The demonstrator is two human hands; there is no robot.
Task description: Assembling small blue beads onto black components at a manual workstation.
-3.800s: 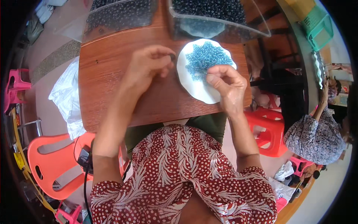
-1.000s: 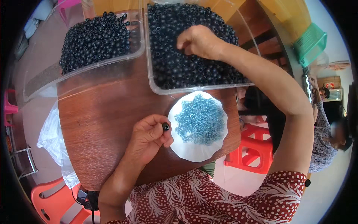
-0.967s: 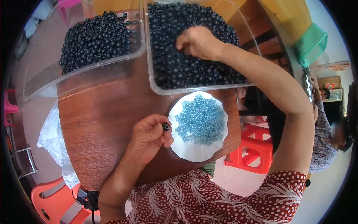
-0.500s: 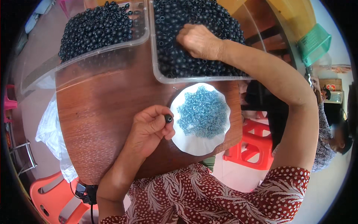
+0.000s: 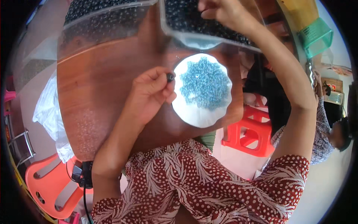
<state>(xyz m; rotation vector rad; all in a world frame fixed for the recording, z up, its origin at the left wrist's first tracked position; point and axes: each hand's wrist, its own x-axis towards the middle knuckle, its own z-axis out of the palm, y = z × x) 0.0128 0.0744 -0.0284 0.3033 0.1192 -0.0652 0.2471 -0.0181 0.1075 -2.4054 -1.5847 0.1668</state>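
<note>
Between the thumb and fingertips of my left hand (image 5: 151, 87), closed in a pinch, is a small black bead (image 5: 170, 77) with a hole at its end. That hand is at the left rim of a white scalloped plate (image 5: 201, 117). A spread of tiny translucent blue beads (image 5: 205, 84) lies on the plate. Over the right clear plastic bin (image 5: 209, 36), near the top edge of the view, my right hand (image 5: 227, 15) is closed with its fingers curled. Whether it holds a bead is hard to see against the dark black beads (image 5: 182, 16) below.
Another clear bin (image 5: 112, 8) of black beads stands at the far left of the brown table (image 5: 97, 86). Red stools (image 5: 253, 136) and an orange-red chair (image 5: 48, 186) are around it. A green basket (image 5: 317, 37) and another person (image 5: 324, 138) are at the right.
My right hand has lifted off the black beads in the right bin. The view has tilted, so the bins and plate sit higher. My left hand still pinches its bead by the plate.
</note>
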